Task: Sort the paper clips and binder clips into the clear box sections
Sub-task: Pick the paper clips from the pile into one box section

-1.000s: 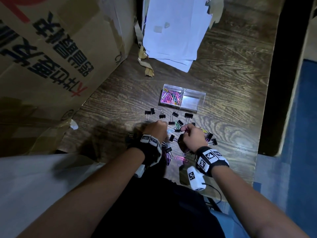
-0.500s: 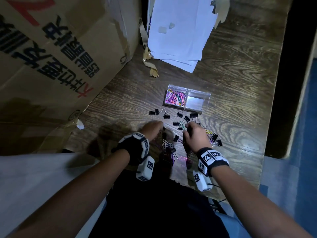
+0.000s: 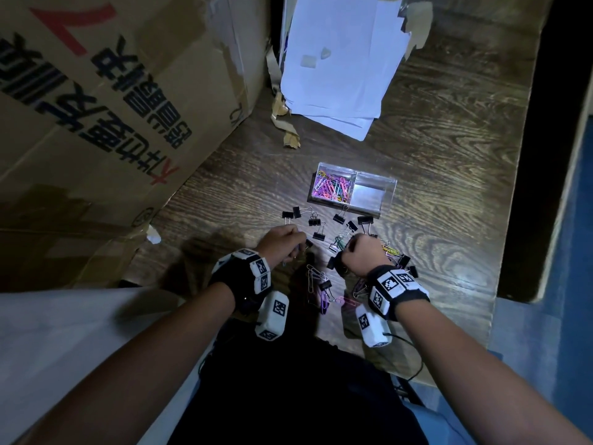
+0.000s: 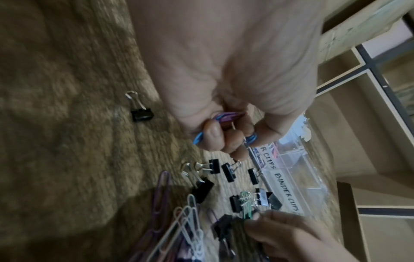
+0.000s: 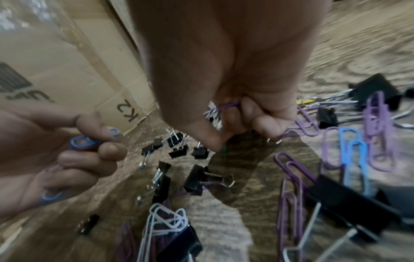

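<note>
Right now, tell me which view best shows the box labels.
Left wrist: the box labels face it, reading BINDER CLIPS. The head view shows the box from above, labels unreadable. The right wrist view misses it.

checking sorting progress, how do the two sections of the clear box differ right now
The left section of the clear box holds a heap of coloured paper clips; the right section shows only its bare floor, with no binder clips in it. In the left wrist view the right section's front label reads BINDER CLIPS, while the left section's label is partly hidden and ends in CLIPS. Both are clear-walled and open on top.
</note>
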`<act>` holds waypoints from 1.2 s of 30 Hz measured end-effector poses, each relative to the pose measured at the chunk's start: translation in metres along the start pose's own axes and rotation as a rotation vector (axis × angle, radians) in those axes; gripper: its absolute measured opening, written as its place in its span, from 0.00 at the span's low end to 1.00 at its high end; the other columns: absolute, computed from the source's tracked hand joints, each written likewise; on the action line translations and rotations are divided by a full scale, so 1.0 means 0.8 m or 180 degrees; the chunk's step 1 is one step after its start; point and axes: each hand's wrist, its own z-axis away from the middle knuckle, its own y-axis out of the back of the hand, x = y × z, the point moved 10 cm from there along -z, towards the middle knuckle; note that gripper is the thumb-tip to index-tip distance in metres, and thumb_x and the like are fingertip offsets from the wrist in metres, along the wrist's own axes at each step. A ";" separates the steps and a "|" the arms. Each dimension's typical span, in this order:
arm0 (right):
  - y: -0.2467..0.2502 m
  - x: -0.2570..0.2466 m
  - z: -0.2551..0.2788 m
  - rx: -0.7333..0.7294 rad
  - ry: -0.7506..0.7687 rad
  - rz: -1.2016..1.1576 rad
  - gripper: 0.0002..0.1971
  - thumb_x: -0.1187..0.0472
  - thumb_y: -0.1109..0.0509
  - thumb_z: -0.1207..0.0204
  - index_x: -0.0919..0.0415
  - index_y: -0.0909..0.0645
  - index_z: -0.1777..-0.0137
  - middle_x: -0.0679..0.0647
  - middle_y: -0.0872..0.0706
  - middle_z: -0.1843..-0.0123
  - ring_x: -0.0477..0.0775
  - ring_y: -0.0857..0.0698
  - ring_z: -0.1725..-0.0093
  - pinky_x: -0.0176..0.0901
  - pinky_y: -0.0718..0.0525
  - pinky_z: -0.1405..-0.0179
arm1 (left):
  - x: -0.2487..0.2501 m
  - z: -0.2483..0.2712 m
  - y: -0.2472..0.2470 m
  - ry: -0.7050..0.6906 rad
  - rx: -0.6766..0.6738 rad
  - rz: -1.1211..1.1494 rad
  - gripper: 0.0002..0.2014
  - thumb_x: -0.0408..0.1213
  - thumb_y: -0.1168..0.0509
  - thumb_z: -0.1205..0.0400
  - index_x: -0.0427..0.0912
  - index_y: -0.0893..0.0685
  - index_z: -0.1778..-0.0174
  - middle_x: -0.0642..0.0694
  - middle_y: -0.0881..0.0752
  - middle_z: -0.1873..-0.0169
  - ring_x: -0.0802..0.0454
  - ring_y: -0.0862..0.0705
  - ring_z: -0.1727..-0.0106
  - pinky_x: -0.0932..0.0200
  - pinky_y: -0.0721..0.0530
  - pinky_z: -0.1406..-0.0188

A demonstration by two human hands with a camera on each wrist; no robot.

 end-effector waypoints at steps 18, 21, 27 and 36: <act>0.053 -0.032 -0.003 0.0042 -0.0260 -0.3445 0.05 0.69 0.44 0.39 0.58 0.33 0.68 0.56 0.30 0.76 0.50 0.34 0.81 0.35 0.39 0.81 | 0.140 -0.048 -0.058 0.0058 -0.0069 0.1057 0.12 0.19 0.51 0.21 0.39 0.29 0.59 0.42 0.30 0.73 0.51 0.32 0.74 0.64 0.29 0.82; 0.070 -0.056 -0.013 0.0153 -0.0322 -0.3455 0.04 0.67 0.45 0.41 0.57 0.34 0.70 0.56 0.31 0.76 0.51 0.33 0.84 0.37 0.39 0.79 | 0.134 -0.055 -0.053 0.0265 0.0067 0.1506 0.11 0.25 0.47 0.17 0.39 0.27 0.65 0.43 0.27 0.70 0.55 0.27 0.74 0.66 0.22 0.70; 0.074 -0.092 -0.036 -0.0016 -0.0339 -0.4047 0.05 0.65 0.43 0.33 0.59 0.27 0.65 0.54 0.27 0.72 0.52 0.27 0.75 0.39 0.24 0.75 | 0.113 -0.054 -0.014 -0.0394 0.0276 0.1005 0.13 0.41 0.40 0.18 0.39 0.18 0.42 0.38 0.15 0.44 0.44 0.17 0.42 0.57 0.21 0.42; 0.073 -0.093 -0.034 -0.0136 -0.0423 -0.4292 0.06 0.65 0.42 0.24 0.58 0.27 0.62 0.54 0.25 0.65 0.51 0.23 0.65 0.38 0.23 0.64 | 0.047 -0.004 -0.005 -0.0724 0.0034 -0.1689 0.08 0.43 0.34 0.24 0.46 0.13 0.53 0.45 0.10 0.57 0.48 0.13 0.55 0.53 0.16 0.50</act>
